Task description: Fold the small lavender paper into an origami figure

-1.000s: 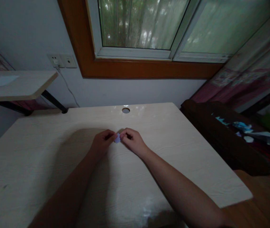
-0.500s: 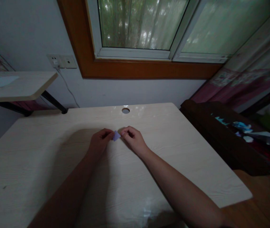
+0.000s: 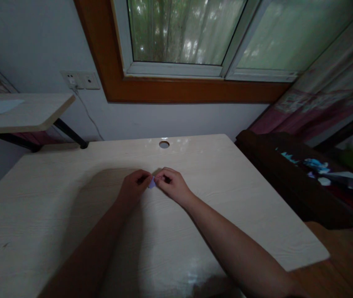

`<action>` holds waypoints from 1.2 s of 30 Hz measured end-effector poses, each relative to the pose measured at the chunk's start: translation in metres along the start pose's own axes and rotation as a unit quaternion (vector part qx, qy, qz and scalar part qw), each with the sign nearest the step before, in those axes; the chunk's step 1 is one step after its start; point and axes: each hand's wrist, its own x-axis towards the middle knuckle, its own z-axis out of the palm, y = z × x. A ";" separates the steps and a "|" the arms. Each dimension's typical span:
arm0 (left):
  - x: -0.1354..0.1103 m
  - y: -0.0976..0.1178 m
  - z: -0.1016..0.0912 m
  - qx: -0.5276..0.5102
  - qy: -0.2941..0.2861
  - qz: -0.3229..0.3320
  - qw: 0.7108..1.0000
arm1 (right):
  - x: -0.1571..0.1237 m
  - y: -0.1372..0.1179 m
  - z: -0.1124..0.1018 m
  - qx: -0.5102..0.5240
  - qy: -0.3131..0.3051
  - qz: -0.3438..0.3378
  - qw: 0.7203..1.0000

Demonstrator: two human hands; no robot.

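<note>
Between my hands is a small piece of purple paper point(image 3: 152, 183), with only its lower part showing below the fingertips. My left hand point(image 3: 134, 183) pinches it from the left with thumb and forefinger. From the right, my right hand point(image 3: 172, 182) pinches its other side, and the two sets of fingertips nearly meet. The upper part of the paper is hidden by the fingers. Both hands are just above or on the pale wood-grain desk point(image 3: 226, 194); I cannot tell whether the paper touches it.
A round cable hole point(image 3: 164, 144) lies behind my hands. At the left stands a raised shelf point(image 3: 40, 111) on black legs. A wall socket point(image 3: 80, 80) holds a plugged white cord. To the right is a dark wooden piece of furniture point(image 3: 266, 165) with assorted items on it.
My right hand's fingertips have moved left onto the purple paper, and my left hand has shifted slightly right. Less of the paper shows now, and it sits a little lower.
</note>
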 end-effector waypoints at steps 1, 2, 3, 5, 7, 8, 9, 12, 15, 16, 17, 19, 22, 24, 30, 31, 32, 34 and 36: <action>0.000 0.000 0.000 0.001 -0.001 0.000 1.000 | 0.000 0.000 0.000 -0.001 0.000 -0.002 1.000; 0.000 0.000 0.000 0.001 -0.004 -0.002 1.000 | 0.000 0.000 0.000 0.000 0.002 -0.003 1.000; 0.000 0.000 0.000 0.001 -0.007 -0.004 1.000 | 0.000 0.000 -0.001 0.002 0.005 -0.001 1.000; 0.000 0.000 0.000 -0.002 -0.011 -0.010 1.000 | 0.000 0.001 -0.001 0.011 0.016 0.008 1.000; 0.000 0.000 0.000 -0.008 -0.011 -0.016 1.000 | 0.000 0.002 -0.001 0.027 0.034 0.026 0.999; 0.000 0.000 0.000 -0.011 -0.010 -0.021 1.000 | 0.000 0.002 -0.001 0.037 0.042 0.037 0.998; 0.001 0.000 0.000 -0.014 -0.009 -0.026 1.000 | 0.000 0.002 -0.001 0.049 0.050 0.049 0.996; 0.001 0.000 -0.001 -0.030 -0.007 -0.036 0.999 | 0.000 0.002 0.000 0.095 0.070 0.086 0.989; 0.001 -0.001 -0.001 -0.060 -0.001 -0.045 0.997 | 0.002 0.003 0.000 0.161 0.086 0.127 0.975; 0.002 -0.001 -0.001 -0.072 0.002 -0.048 0.996 | 0.003 0.004 0.000 0.185 0.091 0.141 0.968; 0.002 -0.002 -0.001 -0.083 0.008 -0.052 0.995 | 0.003 0.005 -0.001 0.208 0.097 0.154 0.961; 0.003 -0.004 -0.001 -0.107 0.028 -0.057 0.992 | 0.005 0.007 -0.002 0.245 0.113 0.171 0.947; 0.003 -0.006 0.001 -0.142 0.035 -0.063 0.987 | 0.007 0.009 -0.004 0.273 0.123 0.180 0.937; 0.004 -0.007 0.002 -0.165 0.022 -0.059 0.984 | 0.008 0.010 -0.004 0.279 0.117 0.182 0.936; 0.003 -0.009 0.004 -0.189 -0.020 -0.022 0.982 | 0.007 0.004 -0.005 0.280 0.082 0.184 0.939; 0.003 -0.009 0.004 -0.186 -0.028 -0.019 0.982 | 0.007 0.003 -0.005 0.277 0.079 0.184 0.940; 0.003 -0.009 0.004 -0.181 -0.035 -0.017 0.983 | 0.007 0.003 -0.005 0.275 0.075 0.185 0.941; 0.002 -0.009 0.003 -0.174 -0.044 -0.011 0.984 | 0.007 0.002 -0.006 0.274 0.072 0.185 0.941; 0.002 -0.010 0.002 -0.172 -0.054 -0.003 0.984 | 0.007 0.003 -0.007 0.276 0.068 0.186 0.941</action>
